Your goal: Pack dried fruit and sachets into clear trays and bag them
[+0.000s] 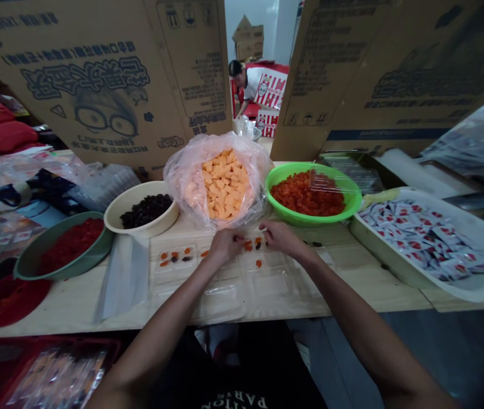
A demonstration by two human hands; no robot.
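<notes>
Both of my hands reach over shallow clear plastic trays on the wooden table. My left hand is closed, its fingertips pinched together; whatever they hold is too small to make out. To its right my right hand is also closed in a pinch, just above a tray with orange and dark pieces, its contents unclear. A single orange piece lies in the tray below. Left of my hands, another tray carries several orange and dark pieces. Behind my hands sits a clear bag of pale orange chunks.
A cream bowl of dark fruit and a green-grey bowl of red pieces stand left. Right are a bright green bowl of orange-red pieces and a white bin of sachets. Cardboard boxes rise behind; a person bends beyond.
</notes>
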